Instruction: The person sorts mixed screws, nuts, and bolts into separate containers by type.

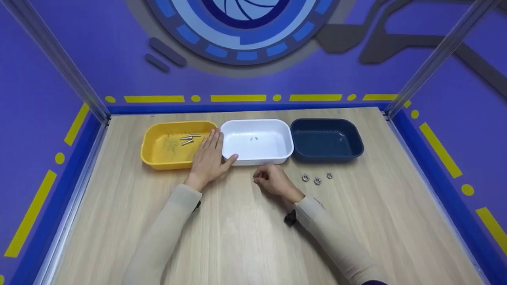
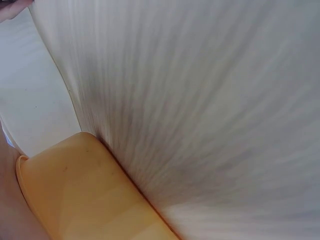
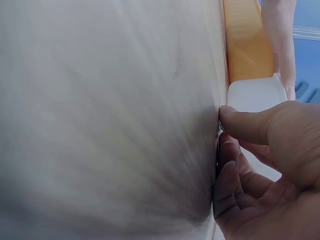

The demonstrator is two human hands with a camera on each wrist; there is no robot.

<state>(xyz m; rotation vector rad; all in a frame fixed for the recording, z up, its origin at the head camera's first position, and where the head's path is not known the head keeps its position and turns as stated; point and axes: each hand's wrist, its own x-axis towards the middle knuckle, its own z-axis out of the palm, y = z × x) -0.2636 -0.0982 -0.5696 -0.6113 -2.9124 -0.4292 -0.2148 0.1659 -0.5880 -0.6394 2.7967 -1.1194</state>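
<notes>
My left hand (image 1: 210,159) lies with straight fingers across the adjoining rims of the yellow bin (image 1: 152,159) and the white bin (image 1: 284,152), thumb over the white bin's front edge. Several short metal bolts (image 1: 187,142) lie in the yellow bin. Just in front of the white bin, my right hand (image 1: 275,180) is down at the tabletop, thumb and fingers bent together. In the right wrist view, a small metal piece (image 3: 221,128) glints between its thumb and index fingertip, mostly hidden. Three hex nuts (image 1: 317,181) lie on the table to the right of this hand.
A dark blue bin (image 1: 327,158) stands to the right of the white bin, completing the row. Two tiny grey pieces (image 1: 254,139) lie on the white bin's floor. Blue-purple panels (image 1: 241,85) wall in the wooden table (image 1: 237,245) at the back and sides.
</notes>
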